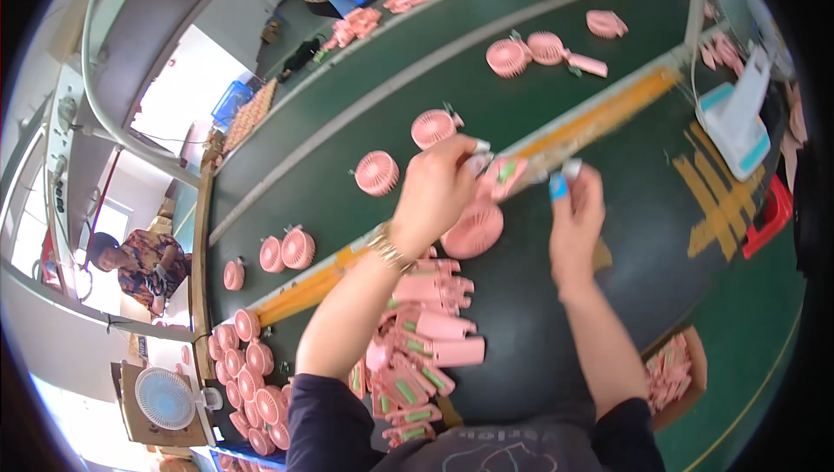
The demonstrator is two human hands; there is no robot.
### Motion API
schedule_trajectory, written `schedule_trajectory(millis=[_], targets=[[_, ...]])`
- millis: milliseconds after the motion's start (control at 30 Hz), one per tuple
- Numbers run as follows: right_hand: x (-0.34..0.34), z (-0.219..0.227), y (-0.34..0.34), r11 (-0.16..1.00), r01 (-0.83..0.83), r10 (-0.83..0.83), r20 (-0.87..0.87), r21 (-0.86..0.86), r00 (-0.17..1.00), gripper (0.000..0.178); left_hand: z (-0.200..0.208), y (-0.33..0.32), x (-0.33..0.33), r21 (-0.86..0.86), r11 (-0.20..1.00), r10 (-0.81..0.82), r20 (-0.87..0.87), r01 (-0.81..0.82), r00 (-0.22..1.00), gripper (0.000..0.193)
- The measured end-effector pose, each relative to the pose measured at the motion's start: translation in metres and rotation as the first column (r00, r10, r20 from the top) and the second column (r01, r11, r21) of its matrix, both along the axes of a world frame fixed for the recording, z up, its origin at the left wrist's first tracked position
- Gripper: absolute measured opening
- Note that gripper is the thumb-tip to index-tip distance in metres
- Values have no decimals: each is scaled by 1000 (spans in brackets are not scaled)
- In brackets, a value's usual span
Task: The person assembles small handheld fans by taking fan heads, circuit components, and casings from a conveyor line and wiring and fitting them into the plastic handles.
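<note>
Over the yellow strip [599, 116] that runs across the green bench [539, 298], both hands meet on one pink handheld fan [486, 211]. The left hand [439, 190] has its grip closed around the fan's pink handle part [504, 175] from the near-left side of the strip, a gold bracelet [388, 250] on its wrist. The right hand [575, 211] pinches the same piece from the other side, its grip closed on the end of the handle, with blue-tipped fingers [559, 185] touching it; motion blur hides exactly how the fingertips sit. The fan's round grille head hangs just below the left hand, on the near side of the strip. Nearer still, toward the person's body, lies a heap of pink handle shells [426, 333] with green inserts. A cardboard box [673, 376] holding more pink parts stands to the near-right of the strip. Beyond the strip, on the far belt, loose pink fan heads [378, 172] lie well apart. At the strip's far-right end stands a white and teal device [734, 120].
</note>
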State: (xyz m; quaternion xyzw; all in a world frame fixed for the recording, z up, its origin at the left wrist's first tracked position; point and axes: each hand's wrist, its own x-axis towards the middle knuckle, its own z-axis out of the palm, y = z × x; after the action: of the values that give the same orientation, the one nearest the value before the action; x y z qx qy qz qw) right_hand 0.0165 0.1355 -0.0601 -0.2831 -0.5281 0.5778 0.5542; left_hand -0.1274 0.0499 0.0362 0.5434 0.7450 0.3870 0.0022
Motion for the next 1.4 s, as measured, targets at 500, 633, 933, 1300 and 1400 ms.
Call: schedule_trajectory(millis=[500, 633, 933, 1300, 1400], targets=[[-15, -62, -80, 554, -747, 485, 587, 367, 648, 41, -75, 91, -105, -615, 738, 278, -97, -277, 956, 85], [-19, -56, -83, 598, -689, 462, 525, 409, 714, 39, -51, 24, -44, -447, 887, -197, -140, 116, 970, 78], [85, -8, -46, 779, -503, 115, 703, 375, 702, 26, -41, -38, 33, -83, 995, 29, -235, -50, 972, 70], [234, -39, -68, 885, -246, -177, 774, 396, 608, 30, -83, -63, 144, -458, 817, -467, -166, 352, 868, 59], [230, -32, -74, 918, -227, -137, 799, 324, 586, 35, -88, -50, 159, -355, 901, -319, -151, 250, 936, 49]])
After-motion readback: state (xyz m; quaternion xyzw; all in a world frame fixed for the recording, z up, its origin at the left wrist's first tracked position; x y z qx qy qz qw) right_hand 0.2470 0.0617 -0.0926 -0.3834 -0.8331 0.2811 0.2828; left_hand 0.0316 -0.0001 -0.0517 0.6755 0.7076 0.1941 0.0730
